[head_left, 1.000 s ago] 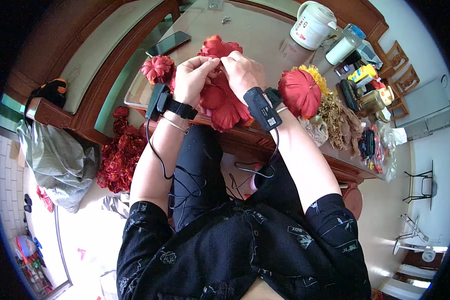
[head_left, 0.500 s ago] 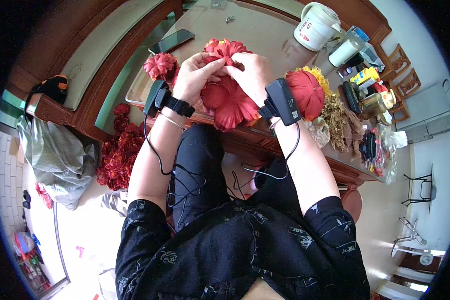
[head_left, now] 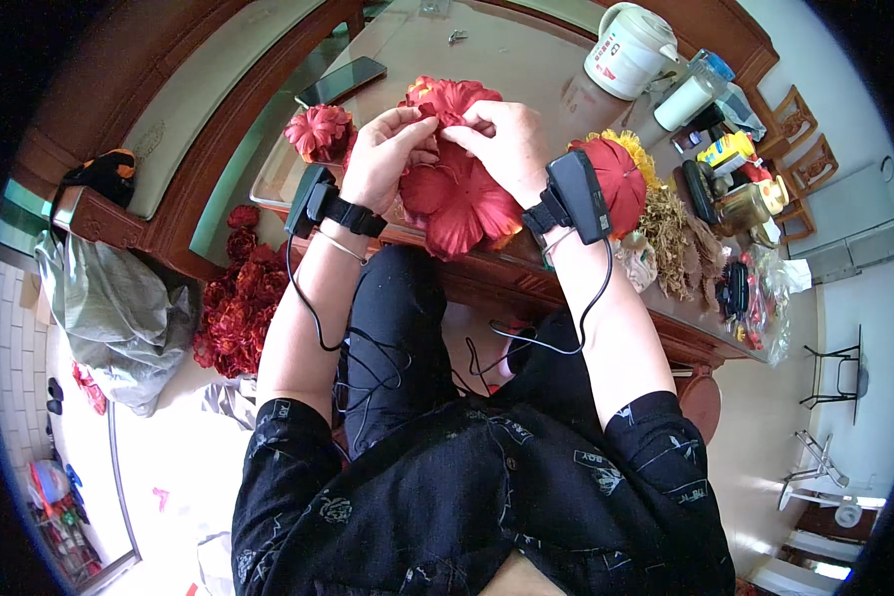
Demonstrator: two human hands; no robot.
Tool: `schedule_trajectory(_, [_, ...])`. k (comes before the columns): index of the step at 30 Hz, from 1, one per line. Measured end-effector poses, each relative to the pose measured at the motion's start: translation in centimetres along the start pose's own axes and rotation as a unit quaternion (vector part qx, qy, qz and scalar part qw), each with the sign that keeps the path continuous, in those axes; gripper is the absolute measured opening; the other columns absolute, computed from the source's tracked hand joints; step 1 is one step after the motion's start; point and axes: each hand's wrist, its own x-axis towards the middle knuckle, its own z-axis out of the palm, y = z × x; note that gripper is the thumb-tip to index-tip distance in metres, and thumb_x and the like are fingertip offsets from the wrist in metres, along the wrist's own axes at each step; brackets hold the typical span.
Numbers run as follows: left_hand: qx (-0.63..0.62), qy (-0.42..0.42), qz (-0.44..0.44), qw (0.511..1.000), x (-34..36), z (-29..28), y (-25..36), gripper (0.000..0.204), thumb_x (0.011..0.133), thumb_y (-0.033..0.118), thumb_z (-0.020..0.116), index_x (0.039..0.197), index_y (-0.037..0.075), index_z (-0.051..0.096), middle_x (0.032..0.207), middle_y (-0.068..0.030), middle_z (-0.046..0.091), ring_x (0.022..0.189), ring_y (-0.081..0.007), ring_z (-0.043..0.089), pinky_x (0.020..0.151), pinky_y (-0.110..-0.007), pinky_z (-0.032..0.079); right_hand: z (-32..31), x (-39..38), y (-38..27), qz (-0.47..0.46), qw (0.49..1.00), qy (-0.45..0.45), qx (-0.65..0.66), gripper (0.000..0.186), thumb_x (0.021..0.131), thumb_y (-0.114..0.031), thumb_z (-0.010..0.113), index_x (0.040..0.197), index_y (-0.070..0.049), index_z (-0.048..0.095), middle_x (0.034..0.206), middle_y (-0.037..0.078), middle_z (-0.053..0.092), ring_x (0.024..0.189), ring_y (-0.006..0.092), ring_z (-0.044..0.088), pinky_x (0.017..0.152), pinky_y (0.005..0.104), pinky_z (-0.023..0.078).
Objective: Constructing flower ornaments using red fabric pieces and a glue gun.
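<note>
Over the table's near edge, my left hand and my right hand face each other with thumbs and fingers pinched. Between them is a small red artificial petal, partly covered by my fingers. Directly below lies a large red fabric flower with broad open petals. Behind my fingertips sits another red flower with orange-yellow edges. A round red flower is left of my left hand. To the right of my right wrist rests a stack of red petals with a yellow fringe.
Dried brown stems, a jar and small packets crowd the table's right side. A white kettle and a phone stand farther back. Dark red flowers hang at the left, beside a grey plastic bag. Cables run from both wrist devices.
My right hand and wrist have shifted slightly right, so a small gap shows between the two hands' fingertips. The left hand stays nearly in place; the flowers below have hardly moved.
</note>
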Motion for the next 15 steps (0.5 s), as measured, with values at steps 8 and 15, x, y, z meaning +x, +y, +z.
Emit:
schedule_trajectory(8, [-0.01, -0.022, -0.015, 1.0, -0.14, 0.23, 0.38, 0.026, 0.087, 0.009, 0.064, 0.11, -0.003, 0.058, 0.095, -0.0078, 0.066, 0.076, -0.0109, 0.064, 0.063, -0.021, 0.053, 0.02, -0.13, -0.48, 0.018, 1.0, -0.021, -0.009, 0.027, 0.071, -0.024, 0.079, 0.073, -0.003, 0.063, 0.061, 0.005, 0.062, 0.054, 0.0123, 0.059, 0.053, 0.0274, 0.046])
schedule_trajectory(15, [-0.022, -0.012, 0.007, 1.0, 0.13, -0.1, -0.4, 0.021, 0.085, 0.004, 0.065, 0.104, -0.003, 0.06, 0.092, -0.0097, 0.067, 0.075, -0.0135, 0.066, 0.062, -0.022, 0.055, -0.19, -0.19, -0.58, 0.064, 0.992, -0.037, 0.107, 0.022, 0.08, -0.018, 0.074, 0.074, -0.001, 0.061, 0.064, 0.004, 0.063, 0.053, 0.009, 0.059, 0.051, 0.0234, 0.046])
